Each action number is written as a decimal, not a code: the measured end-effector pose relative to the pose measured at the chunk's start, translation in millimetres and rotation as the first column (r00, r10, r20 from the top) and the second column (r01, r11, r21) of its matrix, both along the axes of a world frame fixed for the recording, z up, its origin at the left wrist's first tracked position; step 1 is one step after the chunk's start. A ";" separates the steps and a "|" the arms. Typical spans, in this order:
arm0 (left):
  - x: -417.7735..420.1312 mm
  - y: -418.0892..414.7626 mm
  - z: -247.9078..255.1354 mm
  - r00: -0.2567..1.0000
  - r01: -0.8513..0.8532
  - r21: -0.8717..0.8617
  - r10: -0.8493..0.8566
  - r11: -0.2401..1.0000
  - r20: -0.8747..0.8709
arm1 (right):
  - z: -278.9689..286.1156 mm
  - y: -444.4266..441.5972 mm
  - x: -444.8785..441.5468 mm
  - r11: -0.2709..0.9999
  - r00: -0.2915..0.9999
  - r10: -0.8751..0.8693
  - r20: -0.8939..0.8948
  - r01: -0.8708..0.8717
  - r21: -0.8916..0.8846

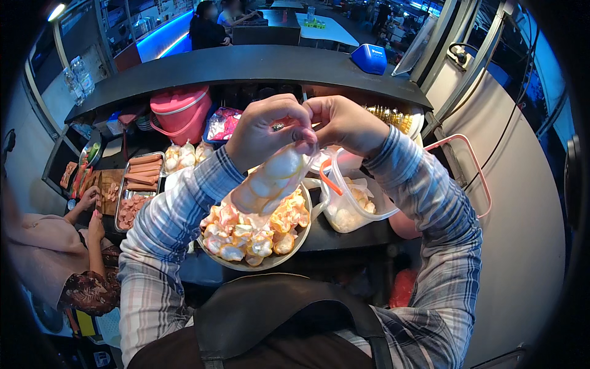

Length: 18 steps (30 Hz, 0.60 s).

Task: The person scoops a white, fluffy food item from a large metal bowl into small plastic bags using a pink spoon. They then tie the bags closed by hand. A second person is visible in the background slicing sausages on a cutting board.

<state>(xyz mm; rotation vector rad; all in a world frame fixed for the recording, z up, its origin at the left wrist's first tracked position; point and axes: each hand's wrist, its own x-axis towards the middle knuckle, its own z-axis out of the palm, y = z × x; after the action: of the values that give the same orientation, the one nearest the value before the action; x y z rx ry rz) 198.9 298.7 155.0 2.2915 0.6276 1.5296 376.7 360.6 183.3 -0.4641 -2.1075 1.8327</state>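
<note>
A clear plastic bag of puffed snacks (272, 180) hangs from my fingers in front of me. My left hand (272, 127) grips its gathered top, thumb and fingers pressed together. My right hand (343, 122) pinches at the same neck of the bag, its fingertips touching those of my left hand. Below the bag stands a round bowl (302, 249) heaped with pale and orange puffed pieces (258, 240). To its right, a tilted translucent plastic tub (336, 217) holds more pale pieces, with an orange-red strip (332, 180) at its rim.
Filled bags (186, 155) stand behind my left forearm, near a pink lidded bucket (179, 110). At left, a metal tray (120, 203) holds sausages, and a co-worker's hands (93, 214) are at a wooden cutting board (108, 203). A raised dark shelf (230, 67) spans the front, bearing a blue box (369, 59).
</note>
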 end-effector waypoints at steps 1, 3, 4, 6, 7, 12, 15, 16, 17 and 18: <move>-1.3 -0.3 -1.3 1.000 -0.017 -0.001 0.017 1.000 -0.020 | -2.0 -2.7 -1.4 0.999 1.000 -0.012 -0.010 0.012 0.052; 0.7 -1.2 -2.9 0.999 -0.026 0.004 0.026 1.000 -0.025 | -5.1 -7.5 -1.4 1.000 0.999 -0.018 -0.051 0.019 0.011; 2.8 -1.1 -3.4 0.999 -0.027 0.007 0.027 1.000 -0.027 | -9.2 -7.1 -1.3 0.999 0.997 -0.019 -0.078 0.022 0.035; 7.2 -0.8 -2.3 0.997 -0.070 0.031 0.070 0.997 0.024 | -11.8 -12.6 -1.5 0.987 0.994 -0.036 -0.104 0.051 0.150; 7.9 -1.0 -2.1 0.994 -0.095 0.041 0.093 0.995 0.050 | -9.6 -19.4 -1.8 0.967 0.993 -0.051 -0.103 0.075 0.242; 7.5 4.2 -8.8 0.990 -0.055 -0.027 0.058 0.998 0.130 | -15.4 -8.3 6.2 0.859 0.989 -0.145 -0.029 0.141 0.492; 6.0 -2.5 -5.8 0.965 0.023 -0.109 0.006 0.994 0.262 | 2.4 -14.5 15.8 0.938 0.967 -0.251 -0.042 0.254 0.235; 5.5 -6.6 -5.5 0.950 0.065 -0.147 -0.016 0.987 0.312 | 3.7 -14.2 20.4 0.960 0.975 -0.216 -0.053 0.222 0.170; 4.0 -9.0 -6.3 0.942 0.080 -0.193 -0.011 0.978 0.335 | 5.1 -14.0 24.5 0.976 0.981 -0.182 -0.067 0.189 0.105; 2.5 -10.9 -7.2 0.934 0.098 -0.243 -0.005 0.965 0.358 | 1.7 -12.1 26.7 0.973 0.988 -0.125 -0.088 0.140 0.186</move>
<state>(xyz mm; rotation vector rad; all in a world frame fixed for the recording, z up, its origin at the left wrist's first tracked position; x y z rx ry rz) 201.4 287.8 147.8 1.7680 0.6165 1.6711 403.3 348.4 185.0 -0.4673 -2.1209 1.5325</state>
